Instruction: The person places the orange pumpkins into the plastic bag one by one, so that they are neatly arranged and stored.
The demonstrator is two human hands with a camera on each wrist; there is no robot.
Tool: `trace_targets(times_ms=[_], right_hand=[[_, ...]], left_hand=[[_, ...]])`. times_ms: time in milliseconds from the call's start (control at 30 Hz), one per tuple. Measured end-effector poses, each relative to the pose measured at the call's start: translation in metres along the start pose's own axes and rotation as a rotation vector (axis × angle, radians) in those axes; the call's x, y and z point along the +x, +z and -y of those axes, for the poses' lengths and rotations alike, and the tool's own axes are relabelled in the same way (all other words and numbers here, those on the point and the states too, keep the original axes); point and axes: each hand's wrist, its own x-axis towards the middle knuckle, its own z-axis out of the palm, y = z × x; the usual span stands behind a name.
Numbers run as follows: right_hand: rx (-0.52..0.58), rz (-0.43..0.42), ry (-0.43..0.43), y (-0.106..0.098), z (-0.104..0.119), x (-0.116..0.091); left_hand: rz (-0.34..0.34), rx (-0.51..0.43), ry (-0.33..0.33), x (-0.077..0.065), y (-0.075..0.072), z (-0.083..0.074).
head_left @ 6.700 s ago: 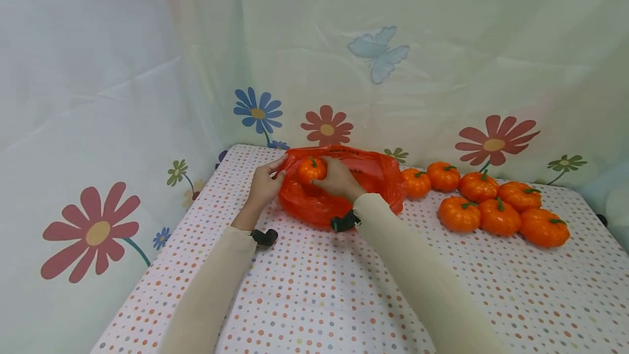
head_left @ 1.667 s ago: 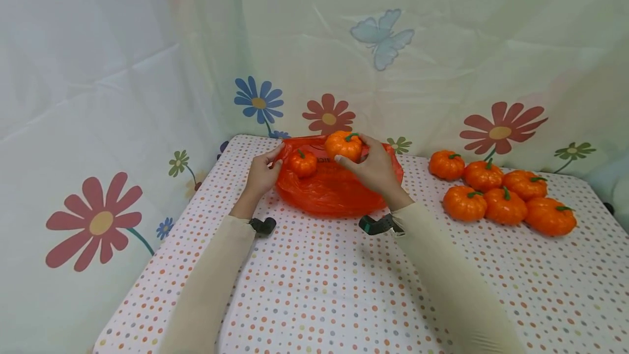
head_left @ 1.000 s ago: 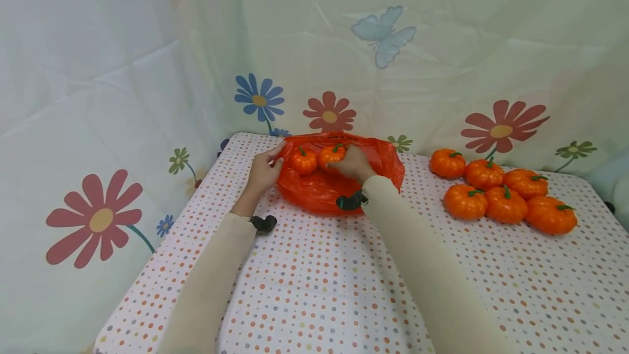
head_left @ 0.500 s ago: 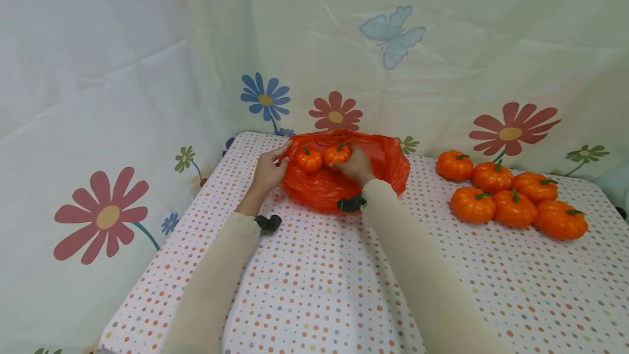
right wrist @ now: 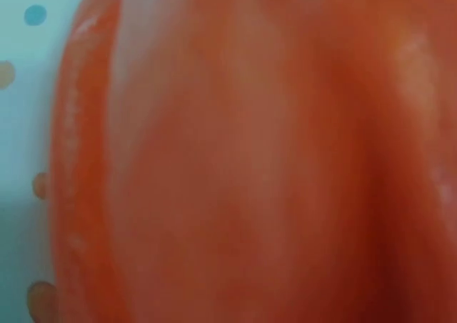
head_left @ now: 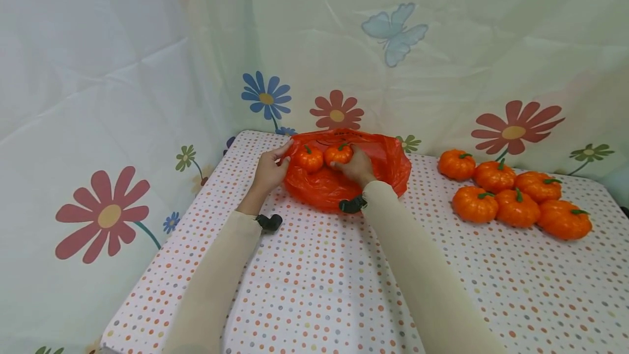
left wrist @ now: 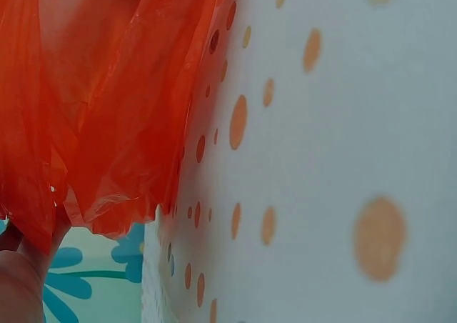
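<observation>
A red plastic bag (head_left: pixel 319 195) lies with its mouth held wide at the back of the table. My left hand (head_left: pixel 267 172) pinches the bag's left rim; in the left wrist view, part of that hand (left wrist: pixel 21 284) shows at the hanging red plastic. Inside the bag, a small orange pumpkin (head_left: pixel 309 160) with a green stem rests at the left. Beside it, my right hand (head_left: pixel 360 168) holds a second pumpkin (head_left: pixel 337 154) from its right side, thumb in front. Blurred red plastic (right wrist: pixel 235 151) fills most of the right wrist view, hiding the fingers.
Several more orange pumpkins (head_left: pixel 517 209) sit in two rows on the right of the dotted tablecloth (head_left: pixel 314 288). A flower-printed curtain (head_left: pixel 442 70) stands right behind the table and along its left side.
The pumpkin beside the bag's right end is gone from there. My right hand has brought a pumpkin over the bag and lowered it beside the first one. My left hand stays at the rim.
</observation>
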Motion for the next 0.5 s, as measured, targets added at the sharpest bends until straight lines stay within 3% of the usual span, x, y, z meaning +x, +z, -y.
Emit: trace_targets(times_ms=[300, 500], right_hand=[[0.035, 0.073, 0.061, -0.023, 0.013, -0.017], [0.046, 0.131, 0.025, -0.043, 0.031, -0.039]], left_hand=[[0.007, 0.010, 0.004, 0.001, 0.002, 0.002], [0.005, 0.025, -0.012, 0.000, -0.002, 0.002]])
